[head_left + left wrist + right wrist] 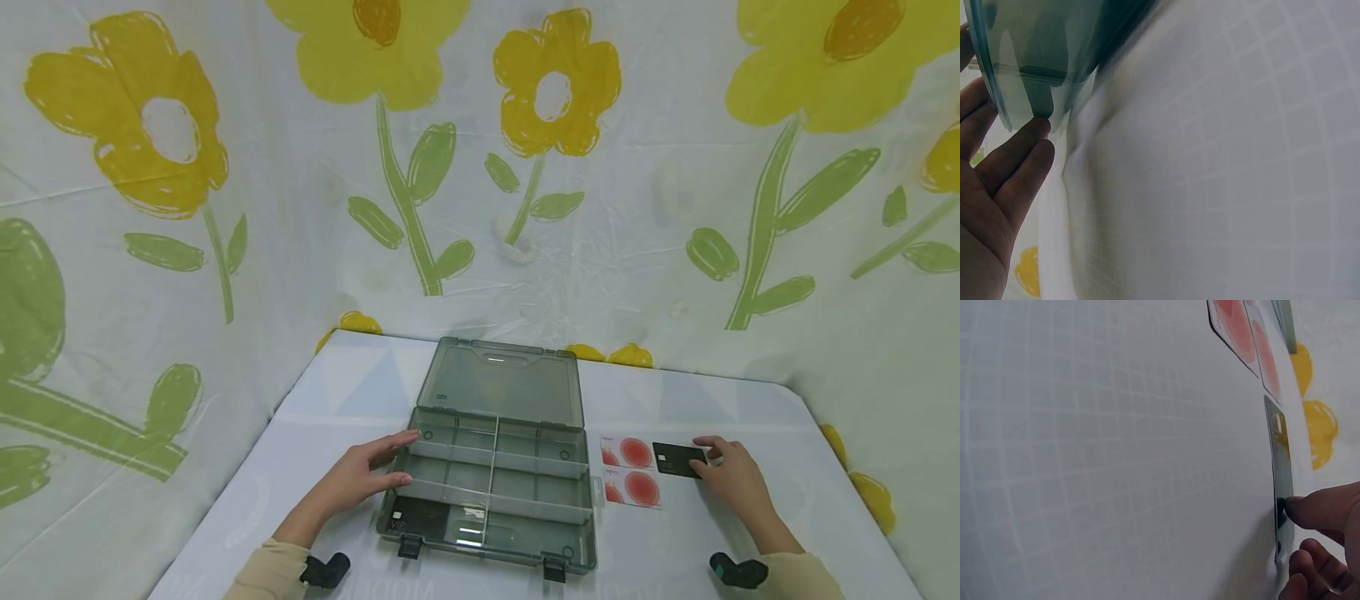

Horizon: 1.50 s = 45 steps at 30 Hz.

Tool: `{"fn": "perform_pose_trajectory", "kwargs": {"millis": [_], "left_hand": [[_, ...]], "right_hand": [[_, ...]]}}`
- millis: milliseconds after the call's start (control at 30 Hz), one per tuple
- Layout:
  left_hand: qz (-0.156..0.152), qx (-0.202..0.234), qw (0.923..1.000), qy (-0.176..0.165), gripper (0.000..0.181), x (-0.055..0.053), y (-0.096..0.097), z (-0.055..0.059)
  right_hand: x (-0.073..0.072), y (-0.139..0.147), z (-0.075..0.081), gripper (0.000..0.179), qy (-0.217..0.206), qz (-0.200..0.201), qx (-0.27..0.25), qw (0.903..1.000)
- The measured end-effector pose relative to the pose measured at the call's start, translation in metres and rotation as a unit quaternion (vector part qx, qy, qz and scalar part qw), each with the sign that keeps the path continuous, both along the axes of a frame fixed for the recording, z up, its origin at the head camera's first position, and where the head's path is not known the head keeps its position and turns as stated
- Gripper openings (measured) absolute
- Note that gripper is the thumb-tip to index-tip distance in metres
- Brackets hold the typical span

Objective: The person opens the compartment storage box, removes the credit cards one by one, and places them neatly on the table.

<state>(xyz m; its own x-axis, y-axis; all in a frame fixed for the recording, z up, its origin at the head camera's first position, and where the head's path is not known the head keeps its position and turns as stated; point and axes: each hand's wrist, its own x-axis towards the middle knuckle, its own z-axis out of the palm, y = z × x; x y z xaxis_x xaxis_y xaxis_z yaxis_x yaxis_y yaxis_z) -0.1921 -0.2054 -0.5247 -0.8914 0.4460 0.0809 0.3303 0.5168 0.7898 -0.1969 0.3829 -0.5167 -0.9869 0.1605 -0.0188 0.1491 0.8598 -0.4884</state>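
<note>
My left hand [356, 475] is at the left side of a grey see-through organizer box [491, 500], its fingers loosely extended. In the left wrist view, fingertips [1041, 128] reach the box's side. The lid [502, 383] lies folded back, away from me. A black card [423, 518] marked VIP lies in the near left compartment. On the right, my right hand [731, 479] holds the right end of another black card [671, 458] with a chip. In the right wrist view the thumb [1310, 509] presses on its face, the other fingers curled beside its end.
Two pink-and-white cards, one far [626, 452] and one near [633, 487], lie between the box and the black card. Two latches, left [409, 546] and right [554, 569], stick out at the box's front. A flower-print curtain [637, 192] surrounds the white table [300, 433].
</note>
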Motion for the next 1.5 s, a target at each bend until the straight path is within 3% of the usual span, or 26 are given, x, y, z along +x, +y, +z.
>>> {"fn": "perform_pose_trajectory", "kwargs": {"millis": [200, 433, 700, 1000, 1167, 1333, 1500], "left_hand": [[0.006, -0.001, 0.9998, -0.017, 0.067, -0.001, 0.0, 0.0], [-0.002, -0.005, 1.0, -0.001, 0.067, -0.002, 0.0, -0.002], [0.002, -0.003, 1.0, -0.004, 0.065, -0.001, 0.0, 0.0], [-0.004, 0.0, 1.0, -0.006, 0.065, -0.001, 0.001, 0.002], [-0.007, 0.005, 0.9999, -0.009, 0.064, 0.0, 0.001, 0.002], [-0.007, 0.005, 0.9999, -0.008, 0.066, 0.0, 0.0, 0.002], [-0.006, 0.007, 0.9999, -0.01, 0.065, 0.0, 0.0, 0.001]], "right_hand": [[0.002, -0.002, 0.002, 0.039, 0.018, 0.006, -0.001, 0.9998], [0.004, -0.016, 0.008, 0.036, 0.038, 0.018, -0.02, 0.9989], [0.012, -0.053, 0.031, 0.038, -0.001, 0.038, -0.072, 0.9967], [0.02, -0.103, 0.048, 0.033, -0.008, 0.1, -0.121, 0.9877], [0.024, -0.134, 0.054, 0.03, -0.011, 0.149, -0.16, 0.9758], [0.029, -0.161, 0.063, 0.029, -0.007, 0.225, -0.216, 0.9502], [0.032, -0.188, 0.065, 0.029, -0.033, 0.27, -0.258, 0.927]]}}
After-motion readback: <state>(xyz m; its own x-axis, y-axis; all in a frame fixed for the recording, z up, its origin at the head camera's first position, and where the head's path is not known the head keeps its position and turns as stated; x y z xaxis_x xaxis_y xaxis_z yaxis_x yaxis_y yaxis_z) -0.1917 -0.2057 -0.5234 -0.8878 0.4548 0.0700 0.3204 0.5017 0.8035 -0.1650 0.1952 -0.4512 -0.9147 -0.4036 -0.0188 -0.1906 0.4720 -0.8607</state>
